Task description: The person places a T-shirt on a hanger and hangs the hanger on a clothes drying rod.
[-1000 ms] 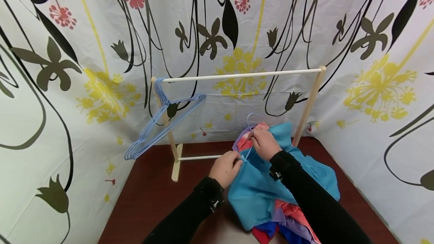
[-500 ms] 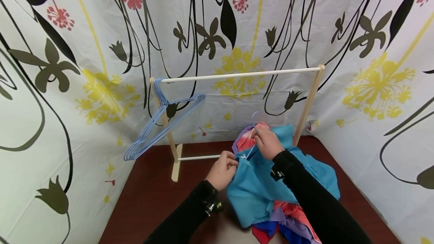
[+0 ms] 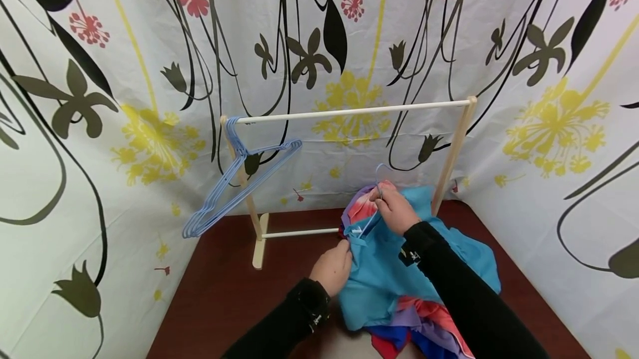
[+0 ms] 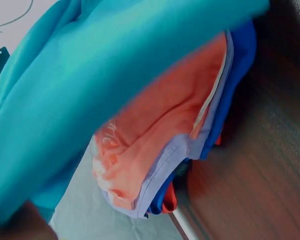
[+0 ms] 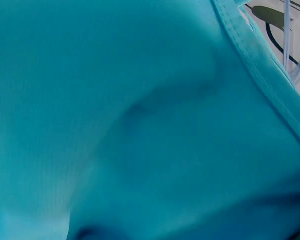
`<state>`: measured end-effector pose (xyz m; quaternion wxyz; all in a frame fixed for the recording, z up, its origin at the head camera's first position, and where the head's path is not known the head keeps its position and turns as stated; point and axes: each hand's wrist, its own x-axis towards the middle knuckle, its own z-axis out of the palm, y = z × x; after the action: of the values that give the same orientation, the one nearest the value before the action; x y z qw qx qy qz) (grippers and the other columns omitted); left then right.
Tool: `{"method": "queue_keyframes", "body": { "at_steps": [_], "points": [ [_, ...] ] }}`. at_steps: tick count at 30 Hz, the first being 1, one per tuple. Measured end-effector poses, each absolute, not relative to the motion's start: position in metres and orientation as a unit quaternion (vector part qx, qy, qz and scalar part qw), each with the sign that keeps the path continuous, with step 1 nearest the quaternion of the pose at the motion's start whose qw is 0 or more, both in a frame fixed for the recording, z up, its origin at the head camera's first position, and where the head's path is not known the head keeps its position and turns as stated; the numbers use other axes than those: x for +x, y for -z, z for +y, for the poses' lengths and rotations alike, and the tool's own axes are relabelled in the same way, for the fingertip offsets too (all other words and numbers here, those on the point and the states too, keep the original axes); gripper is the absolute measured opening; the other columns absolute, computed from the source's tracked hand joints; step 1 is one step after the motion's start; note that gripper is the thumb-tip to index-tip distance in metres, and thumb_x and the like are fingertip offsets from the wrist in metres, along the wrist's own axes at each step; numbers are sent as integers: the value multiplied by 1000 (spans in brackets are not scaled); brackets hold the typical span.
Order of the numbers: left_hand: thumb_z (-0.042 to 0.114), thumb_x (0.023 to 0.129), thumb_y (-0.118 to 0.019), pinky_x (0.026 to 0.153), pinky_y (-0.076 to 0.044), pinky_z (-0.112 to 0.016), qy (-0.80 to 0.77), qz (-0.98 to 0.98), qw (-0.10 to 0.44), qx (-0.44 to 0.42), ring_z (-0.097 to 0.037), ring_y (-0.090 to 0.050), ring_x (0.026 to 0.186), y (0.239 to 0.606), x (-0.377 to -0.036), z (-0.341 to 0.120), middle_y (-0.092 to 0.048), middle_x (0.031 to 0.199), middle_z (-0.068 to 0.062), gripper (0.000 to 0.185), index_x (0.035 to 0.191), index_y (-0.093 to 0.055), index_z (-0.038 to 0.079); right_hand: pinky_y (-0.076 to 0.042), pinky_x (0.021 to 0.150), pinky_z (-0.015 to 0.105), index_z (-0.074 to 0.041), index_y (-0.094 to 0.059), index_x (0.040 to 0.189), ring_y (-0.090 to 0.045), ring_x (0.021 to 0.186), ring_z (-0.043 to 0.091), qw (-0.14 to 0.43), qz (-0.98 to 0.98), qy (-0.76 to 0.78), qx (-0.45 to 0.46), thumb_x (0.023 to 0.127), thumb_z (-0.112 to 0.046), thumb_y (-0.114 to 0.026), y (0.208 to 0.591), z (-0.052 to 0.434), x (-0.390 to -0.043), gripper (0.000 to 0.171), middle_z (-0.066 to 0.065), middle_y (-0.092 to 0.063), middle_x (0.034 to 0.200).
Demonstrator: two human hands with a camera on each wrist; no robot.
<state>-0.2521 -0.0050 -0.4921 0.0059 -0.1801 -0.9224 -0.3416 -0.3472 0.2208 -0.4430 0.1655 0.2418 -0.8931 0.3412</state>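
My right hand (image 3: 396, 212) grips a light-blue hanger (image 3: 380, 173) just below its hook. One arm of the hanger slants down into the neck opening of a turquoise shirt (image 3: 381, 278). Lower and to the left, my left hand (image 3: 333, 269) pinches the shirt's edge close to that opening. In the left wrist view, the turquoise cloth (image 4: 90, 95) is stretched across, with a blurred finger (image 4: 27, 222) at the lower left. Turquoise fabric (image 5: 155, 135) fills most of the right wrist view, a stitched edge running down its right side; the right hand's fingers are hidden there.
A pile of coral, purple, blue and red clothes (image 3: 424, 314) lies beneath the shirt on a dark red-brown table (image 3: 209, 303). Behind stands a wooden rack (image 3: 349, 111), several blue hangers (image 3: 239, 181) bunched at its left end. Floral-patterned cloth (image 3: 299, 31) surrounds the table.
My left hand has shifted lower along the shirt's edge, drawing the cloth near the hanger's lower arm. My right hand and the hanger have moved slightly right.
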Motion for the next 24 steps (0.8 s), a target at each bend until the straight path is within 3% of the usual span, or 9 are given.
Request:
{"method": "queue_keyframes", "body": {
  "at_steps": [3, 7, 10, 17, 24],
  "points": [
    [26, 110, -43, 64, -48, -33, 351, -921, 9, -168, -12, -55, 72, 492, -250, -5, -56, 85, 0, 19, 114, -55, 11, -35, 107, 55, 1, -57, 136, -49, 127, 41, 144, -890, -365, 231, 106, -8, -44, 442, 229, -345, 33, 21, -56, 136],
    [26, 110, -42, 64, -48, -33, 359, -919, 13, -160, -12, -55, 72, 492, -249, -7, -55, 83, 1, 19, 113, -54, 11, -28, 112, 56, -3, -50, 147, -41, 135, 43, 160, -900, -354, 198, 100, 0, -39, 443, 245, -349, 48, 23, -50, 144],
    [27, 110, -42, 66, -50, -33, 362, -918, 13, -160, -12, -55, 73, 492, -248, -8, -56, 85, 1, 20, 112, -55, 12, -29, 111, 58, -6, -56, 144, -41, 133, 44, 187, -918, -311, 162, 100, 1, -40, 447, 257, -355, 48, 21, -54, 139],
    [27, 110, -42, 66, -50, -32, 370, -912, 9, -175, -11, -55, 73, 495, -246, -12, -55, 85, 2, 19, 109, -55, 13, -31, 109, 57, -7, -72, 123, -45, 127, 45, 199, -936, -259, 130, 105, -9, -51, 457, 276, -361, 28, 20, -60, 129],
    [22, 108, -43, 58, -42, -29, 368, -908, 47, -194, -11, -48, 64, 497, -244, -18, -47, 73, 3, 15, 98, -52, 15, -30, 110, 58, -5, -70, 126, -45, 126, 48, 221, -934, -269, 87, 107, -12, -48, 454, 286, -360, 30, 23, -59, 130]
  ]
}}
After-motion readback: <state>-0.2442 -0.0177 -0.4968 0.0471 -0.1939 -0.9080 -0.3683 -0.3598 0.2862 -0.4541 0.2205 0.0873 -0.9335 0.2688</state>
